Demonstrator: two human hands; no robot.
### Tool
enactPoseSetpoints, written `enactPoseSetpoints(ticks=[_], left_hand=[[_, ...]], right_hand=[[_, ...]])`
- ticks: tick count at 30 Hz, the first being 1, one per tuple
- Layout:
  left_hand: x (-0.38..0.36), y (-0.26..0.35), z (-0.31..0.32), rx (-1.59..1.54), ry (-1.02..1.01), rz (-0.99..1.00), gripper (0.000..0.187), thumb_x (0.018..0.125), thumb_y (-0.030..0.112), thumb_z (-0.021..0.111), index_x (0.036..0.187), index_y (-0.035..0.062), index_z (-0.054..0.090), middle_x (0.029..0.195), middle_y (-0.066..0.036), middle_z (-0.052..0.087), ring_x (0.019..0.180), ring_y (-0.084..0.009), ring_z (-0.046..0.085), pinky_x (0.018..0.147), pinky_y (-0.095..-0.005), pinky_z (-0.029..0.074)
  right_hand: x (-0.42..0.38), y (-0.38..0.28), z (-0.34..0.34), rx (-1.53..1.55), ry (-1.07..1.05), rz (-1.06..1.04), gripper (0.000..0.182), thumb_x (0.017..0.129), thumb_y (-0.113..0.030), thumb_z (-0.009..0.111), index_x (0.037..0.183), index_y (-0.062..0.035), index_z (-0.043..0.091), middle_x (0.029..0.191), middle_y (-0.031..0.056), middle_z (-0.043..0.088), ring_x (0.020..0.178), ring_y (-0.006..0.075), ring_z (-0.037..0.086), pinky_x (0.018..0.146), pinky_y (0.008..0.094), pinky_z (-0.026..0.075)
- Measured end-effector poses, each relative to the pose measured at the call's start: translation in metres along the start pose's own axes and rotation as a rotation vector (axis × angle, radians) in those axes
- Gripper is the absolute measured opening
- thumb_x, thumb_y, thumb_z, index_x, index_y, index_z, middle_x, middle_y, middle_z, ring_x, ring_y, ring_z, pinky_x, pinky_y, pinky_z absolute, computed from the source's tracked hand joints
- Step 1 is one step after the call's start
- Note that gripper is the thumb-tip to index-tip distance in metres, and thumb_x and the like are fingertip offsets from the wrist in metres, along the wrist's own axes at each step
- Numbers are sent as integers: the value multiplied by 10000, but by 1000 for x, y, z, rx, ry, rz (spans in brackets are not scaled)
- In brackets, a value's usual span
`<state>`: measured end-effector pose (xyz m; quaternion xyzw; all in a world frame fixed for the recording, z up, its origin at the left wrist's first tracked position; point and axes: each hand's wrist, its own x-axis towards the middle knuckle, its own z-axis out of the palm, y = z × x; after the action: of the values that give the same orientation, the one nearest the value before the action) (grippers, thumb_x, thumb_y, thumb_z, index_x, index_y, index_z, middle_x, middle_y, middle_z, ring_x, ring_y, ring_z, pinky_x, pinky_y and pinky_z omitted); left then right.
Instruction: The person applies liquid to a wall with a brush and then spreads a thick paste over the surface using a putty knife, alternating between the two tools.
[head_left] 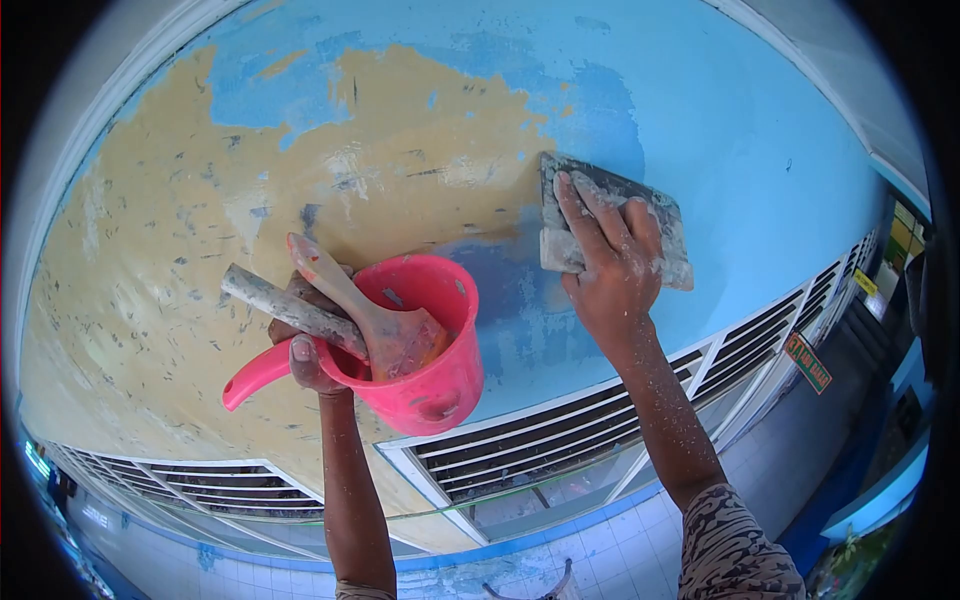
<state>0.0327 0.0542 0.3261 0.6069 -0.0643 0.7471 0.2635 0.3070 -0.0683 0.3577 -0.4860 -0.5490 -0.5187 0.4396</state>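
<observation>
A pink plastic dipper [430, 390] hangs from my left hand [318, 365], whose fingers are wrapped round its handle side. Inside it stand a wide brush with a pale handle [350, 292] and a grey, crusted tool handle [290, 308], both leaning up to the left. My right hand [615, 265] grips a flat, plaster-smeared rectangular scraper [670, 215], fingers spread along its back. The scraper lies against the wall [400, 130], near the edge between the tan, scraped area and the blue paint. Dust specks cover my right forearm.
Below the painted wall run louvred vents with white frames [400, 460], left and right. A tiled floor [610, 550] shows at the bottom. On the right hangs a small green and red sign [808, 363]. White trim borders the wall above.
</observation>
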Motion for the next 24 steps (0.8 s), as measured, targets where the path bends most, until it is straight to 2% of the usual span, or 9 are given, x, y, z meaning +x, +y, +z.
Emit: enactPoseSetpoints(ticks=[1,7,15,17,18,22,24], left_hand=[[1,1,0,-23,17,-10,715,834,612,579,836,-97,675,847,-231,657,874,-348,635,812,-460,502],[4,0,-1,3,-57,39,685,835,596,598,858,-85,672,901,-223,654,891,-340,641,818,-446,508],[3,-3,-8,-36,-10,2,693,814,589,621,871,-101,651,919,-230,647,871,-328,642,796,-441,515],[3,-6,-16,64,-132,17,772,822,599,494,1067,-125,604,1072,-272,628,922,-344,636,836,-447,526],[0,-10,-16,53,-93,19,786,822,600,481,1099,-126,596,1062,-270,634,937,-349,643,835,-453,533],[-1,-8,-17,56,-55,-22,791,816,595,485,1124,-126,590,1054,-271,636,955,-355,649,836,-459,539],[1,-14,-21,62,-104,18,790,810,596,486,1123,-122,593,1055,-275,634,962,-361,652,839,-468,544]], right_hand=[[-4,-1,1,-4,10,-1,835,515,13,818,1329,-114,679,1169,27,698,798,260,498,753,387,467],[25,-5,2,-49,9,6,792,543,-46,845,1313,-78,661,1138,14,665,897,245,548,769,398,473],[-1,6,1,-74,12,-42,772,540,-67,866,1289,-74,678,1173,27,672,868,241,540,743,399,461],[5,4,-1,-54,-1,-36,770,548,-63,861,1296,-72,677,1169,23,674,849,236,529,728,394,452],[2,8,-2,-57,-1,-34,770,548,-63,861,1296,-72,677,1169,23,674,849,236,529,728,394,452],[-7,16,2,-46,38,-76,793,531,-46,861,1301,-74,674,1165,25,672,836,235,518,724,391,451],[2,22,5,-53,62,-86,810,515,-42,865,1302,-78,675,1162,24,672,834,235,516,724,392,451]])
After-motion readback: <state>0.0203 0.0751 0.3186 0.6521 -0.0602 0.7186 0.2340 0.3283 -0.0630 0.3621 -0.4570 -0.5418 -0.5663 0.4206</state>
